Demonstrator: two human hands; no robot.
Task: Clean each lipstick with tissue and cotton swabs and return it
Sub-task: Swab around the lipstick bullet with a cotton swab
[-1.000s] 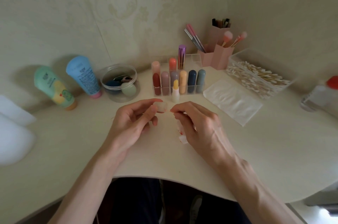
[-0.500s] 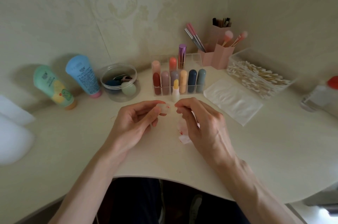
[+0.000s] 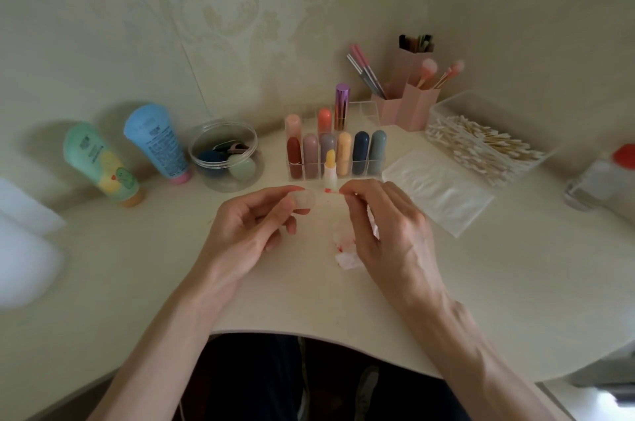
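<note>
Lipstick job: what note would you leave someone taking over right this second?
Left hand holds a small translucent cap; right hand pinches a red-tipped cotton swab at it.
Yellow lipstick stands uncapped at the organizer front; stained tissue lies under the right hand.
Done: tissue wipe, apparently. Left: finish swabbing, recap, return it; whether the other lipsticks are cleaned cannot be told.

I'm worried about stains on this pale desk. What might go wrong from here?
1. The red-tipped cotton swab, pinched by the right hand near the translucent cap that the left hand holds, may smear fingers or the desk.
2. The yellow lipstick stands uncapped just beyond both hands; a knuckle might topple it.
3. The red-stained tissue lies under the right hand, which might press colour into the desk.
</note>
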